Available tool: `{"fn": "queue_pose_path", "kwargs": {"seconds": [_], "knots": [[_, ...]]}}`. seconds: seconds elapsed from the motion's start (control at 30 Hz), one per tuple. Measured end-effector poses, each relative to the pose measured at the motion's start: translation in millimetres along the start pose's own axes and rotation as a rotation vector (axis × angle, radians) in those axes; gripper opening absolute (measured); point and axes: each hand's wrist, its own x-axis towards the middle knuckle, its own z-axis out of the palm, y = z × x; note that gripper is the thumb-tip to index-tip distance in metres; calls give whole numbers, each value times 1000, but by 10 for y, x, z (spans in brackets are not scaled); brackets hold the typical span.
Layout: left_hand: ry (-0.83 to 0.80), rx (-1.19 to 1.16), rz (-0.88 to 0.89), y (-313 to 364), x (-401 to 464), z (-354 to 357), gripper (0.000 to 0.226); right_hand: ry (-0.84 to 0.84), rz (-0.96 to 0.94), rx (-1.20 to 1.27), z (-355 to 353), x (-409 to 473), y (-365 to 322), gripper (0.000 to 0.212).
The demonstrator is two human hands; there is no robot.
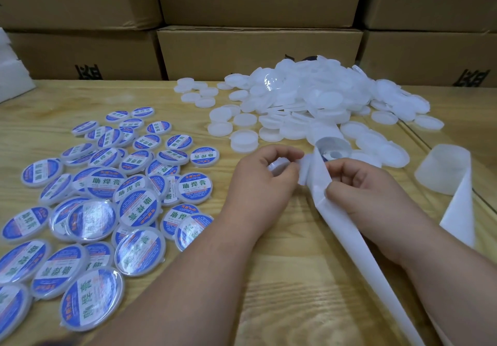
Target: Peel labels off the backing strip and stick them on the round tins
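Head view shows both hands at the worktop's [282,278] middle: left hand [265,181] grips a blank tin [278,167], right hand [357,184] pinches the white backing strip [347,227]. Labelled tins [107,184] lie at nine o'clock, and blank ones [309,98] are heaped at twelve.

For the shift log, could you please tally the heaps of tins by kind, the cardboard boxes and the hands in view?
blue-labelled tin heap: 1
plain white tin heap: 1
cardboard boxes: 6
hands: 2 (left hand holding a plain tin, right hand pinching the backing strip)
Total: 10
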Motion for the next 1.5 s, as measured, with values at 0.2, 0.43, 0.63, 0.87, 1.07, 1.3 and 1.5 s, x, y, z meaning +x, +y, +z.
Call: {"fn": "queue_pose_path", "kwargs": {"seconds": [0.2, 0.43, 0.63, 0.87, 1.07, 1.3, 1.5], "knots": [[227, -203, -77, 47, 11, -62, 24, 102, -5, 10, 12, 22, 42, 25], [63, -316, -78, 97, -8, -70, 19, 261, -351, -73, 102, -29, -9, 31], [-44, -302, -59, 105, -29, -66, 17, 350, -433, -114, 119, -39, -35, 29], [-114, -291, -56, 100, -28, -68, 21, 379, -407, -76, 113, -44, -42, 19], [-161, -670, -149, 108, 25, -114, 38, 352, -335, 40, 102, -32, -32, 19], [-269, -674, -189, 89, -4, -79, 42, 328, -344, 81, 147, -33, -44, 19], [-299, -648, -201, 77, 5, -83, 55, 349, -360, 72, 138, -29, -44, 20]]}}
